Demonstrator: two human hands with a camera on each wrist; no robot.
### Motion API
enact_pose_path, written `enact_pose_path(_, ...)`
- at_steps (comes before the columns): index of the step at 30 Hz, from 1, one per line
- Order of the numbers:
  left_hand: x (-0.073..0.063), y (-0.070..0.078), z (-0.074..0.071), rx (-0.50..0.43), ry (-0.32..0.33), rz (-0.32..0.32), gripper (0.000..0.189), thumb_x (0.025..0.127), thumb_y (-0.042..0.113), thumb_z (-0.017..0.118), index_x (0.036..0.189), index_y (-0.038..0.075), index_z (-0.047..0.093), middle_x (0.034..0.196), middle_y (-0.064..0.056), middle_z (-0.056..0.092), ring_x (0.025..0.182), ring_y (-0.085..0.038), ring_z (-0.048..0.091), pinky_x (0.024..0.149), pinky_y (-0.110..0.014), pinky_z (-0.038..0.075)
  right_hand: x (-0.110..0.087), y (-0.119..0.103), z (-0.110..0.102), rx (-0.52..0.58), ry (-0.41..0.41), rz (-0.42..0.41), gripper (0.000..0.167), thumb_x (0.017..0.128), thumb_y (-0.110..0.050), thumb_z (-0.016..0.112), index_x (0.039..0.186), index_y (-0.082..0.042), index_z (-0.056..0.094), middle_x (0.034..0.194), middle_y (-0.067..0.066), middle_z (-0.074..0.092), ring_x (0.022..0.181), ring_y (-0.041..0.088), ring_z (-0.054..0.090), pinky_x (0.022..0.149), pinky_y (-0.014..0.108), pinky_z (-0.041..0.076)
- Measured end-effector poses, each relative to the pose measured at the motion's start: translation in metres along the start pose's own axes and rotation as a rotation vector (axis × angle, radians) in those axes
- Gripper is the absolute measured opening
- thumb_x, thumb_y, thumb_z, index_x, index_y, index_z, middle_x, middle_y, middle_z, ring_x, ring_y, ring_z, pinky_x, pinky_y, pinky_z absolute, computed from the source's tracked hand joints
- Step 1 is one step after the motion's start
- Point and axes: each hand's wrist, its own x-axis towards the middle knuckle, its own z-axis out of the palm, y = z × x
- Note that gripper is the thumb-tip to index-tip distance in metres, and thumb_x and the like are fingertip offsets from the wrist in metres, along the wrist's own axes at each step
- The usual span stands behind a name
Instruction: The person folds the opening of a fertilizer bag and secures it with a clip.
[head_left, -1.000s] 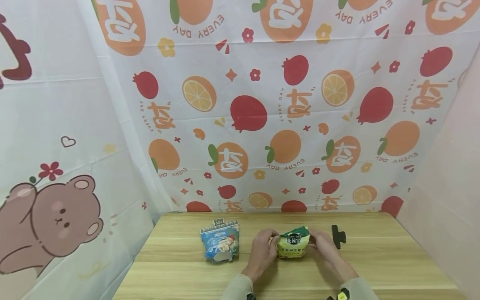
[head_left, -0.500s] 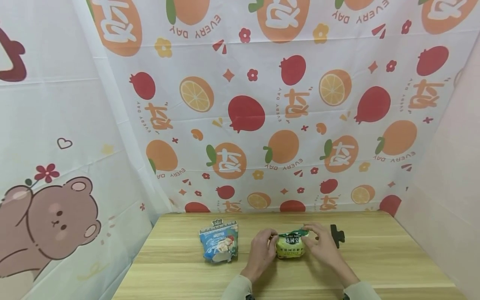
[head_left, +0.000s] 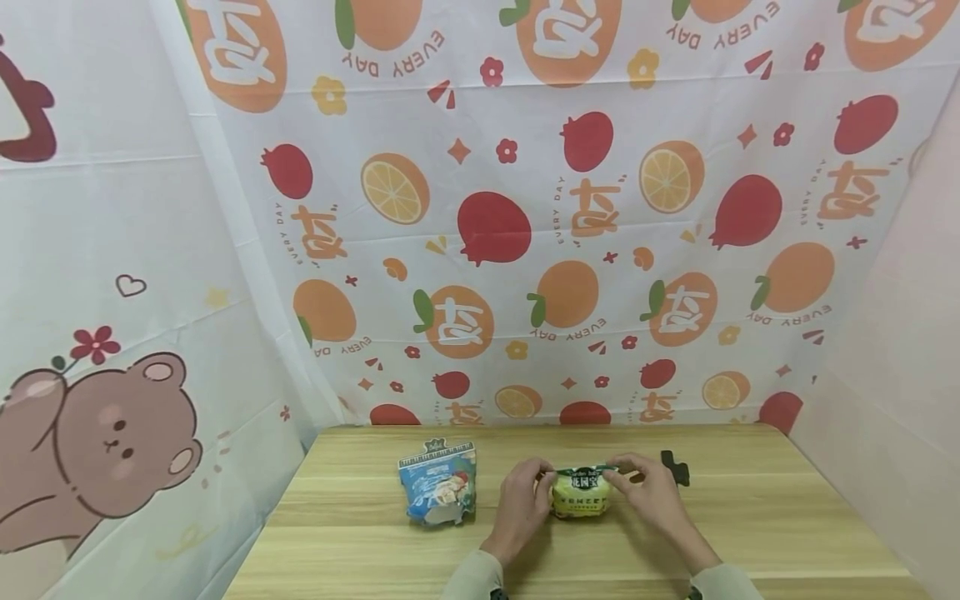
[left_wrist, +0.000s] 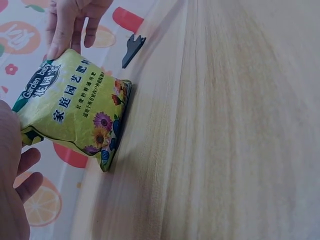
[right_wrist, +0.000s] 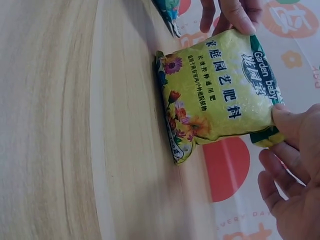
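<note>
A small yellow-green fertilizer bag (head_left: 580, 497) stands upright on the wooden table, its printed front toward me. Flowers are printed along its lower edge, plainly seen on the bag (left_wrist: 75, 102) in the left wrist view. My left hand (head_left: 519, 508) pinches its top left corner between thumb and fingers. At the opposite top corner, my right hand (head_left: 654, 500) pinches the bag too; in the right wrist view the right thumb lies on the front and the other fingers curl behind. The green top edge looks folded over between the hands.
To the left lies a blue printed bag (head_left: 438, 487) with a piano-key-patterned clip (head_left: 437, 451) across its top. A black clip (head_left: 678, 468) rests on the table just beyond my right hand. Patterned cloth (head_left: 525, 333) hangs behind the table (head_left: 360, 558).
My right hand has moved from the bag's right side up over its top right corner. The green top, raised earlier, now lies lower and flatter. The left hand keeps its grip.
</note>
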Motion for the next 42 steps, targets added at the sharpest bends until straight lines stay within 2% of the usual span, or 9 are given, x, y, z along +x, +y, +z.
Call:
enact_pose_path(6,0.001,-0.001,0.000,-0.034,-0.021,-0.035,0.006,0.097,0.009,0.067,0.092,0.014,0.067,0.083,0.003,0.069,0.075,-0.002,0.056,0.068,-0.019,0.048,0.001,0.007,-0.001,0.061,-0.033,0.034,0.014,0.089,-0.031,0.078,0.100,-0.022,0.074,0.103,-0.003,0.075,0.094,0.009,0.066,0.079,0.024,0.054)
enact_pose_path(12,0.004,-0.003,0.001,-0.094,-0.034,-0.051,0.007,0.096,0.008,0.067,0.091,0.013,0.069,0.080,0.001,0.070,0.071,0.000,0.055,0.065,-0.017,0.046,0.003,0.012,-0.002,0.102,-0.071,0.043,0.012,0.090,-0.032,0.076,0.091,-0.020,0.073,0.094,-0.002,0.073,0.086,0.008,0.064,0.070,0.025,0.049)
enact_pose_path(16,0.005,-0.003,0.002,-0.107,-0.024,-0.054,0.008,0.094,0.007,0.069,0.087,0.012,0.069,0.078,0.000,0.071,0.069,-0.001,0.058,0.064,-0.017,0.048,0.003,0.013,-0.002,0.114,-0.064,0.014,0.011,0.091,-0.029,0.076,0.085,-0.021,0.071,0.091,-0.002,0.072,0.083,0.008,0.062,0.069,0.025,0.046)
enact_pose_path(21,0.006,-0.002,0.001,-0.120,-0.041,-0.102,0.009,0.093,0.008,0.069,0.085,0.011,0.069,0.079,0.000,0.072,0.072,-0.003,0.061,0.066,-0.018,0.051,0.003,0.014,0.002,0.096,-0.008,-0.031,0.013,0.090,-0.025,0.077,0.079,-0.023,0.071,0.081,-0.003,0.071,0.074,0.009,0.056,0.069,0.024,0.044)
enact_pose_path(24,0.005,-0.002,0.000,-0.156,-0.054,-0.126,0.009,0.094,0.006,0.068,0.087,0.011,0.069,0.081,-0.001,0.072,0.074,-0.004,0.062,0.068,-0.019,0.053,0.003,0.014,0.002,0.090,-0.010,-0.021,0.012,0.090,-0.028,0.077,0.081,-0.022,0.072,0.080,-0.005,0.071,0.074,0.008,0.057,0.067,0.024,0.044)
enact_pose_path(29,0.003,-0.002,0.001,-0.153,-0.061,-0.097,0.007,0.096,0.006,0.066,0.092,0.012,0.067,0.086,-0.001,0.072,0.079,-0.007,0.063,0.071,-0.023,0.055,0.004,0.011,0.000,0.091,-0.078,0.023,0.012,0.091,-0.030,0.076,0.097,-0.021,0.072,0.092,-0.003,0.071,0.084,0.009,0.061,0.071,0.023,0.049)
enact_pose_path(34,0.002,0.000,0.002,-0.112,-0.085,-0.062,0.010,0.092,0.010,0.070,0.102,0.013,0.067,0.097,-0.002,0.074,0.088,-0.014,0.065,0.079,-0.030,0.054,0.003,0.011,0.000,0.068,-0.118,-0.038,0.022,0.091,-0.024,0.076,0.112,-0.020,0.070,0.110,-0.002,0.070,0.098,0.009,0.060,0.079,0.022,0.051)
enact_pose_path(39,0.004,0.005,0.002,-0.111,-0.148,-0.094,0.020,0.092,0.017,0.072,0.111,0.010,0.069,0.108,-0.004,0.075,0.098,-0.018,0.067,0.086,-0.032,0.054,0.003,0.013,0.002,0.062,-0.127,-0.071,0.028,0.091,-0.027,0.076,0.117,-0.019,0.071,0.119,-0.003,0.070,0.105,0.010,0.060,0.081,0.022,0.051)
enact_pose_path(42,0.006,0.006,0.002,-0.141,-0.181,-0.126,0.022,0.094,0.019,0.072,0.112,0.007,0.070,0.112,-0.006,0.076,0.102,-0.021,0.068,0.086,-0.035,0.055,0.003,0.013,0.003,0.066,-0.146,-0.057,0.026,0.093,-0.032,0.073,0.118,-0.022,0.071,0.122,-0.003,0.070,0.106,0.010,0.059,0.082,0.022,0.052)
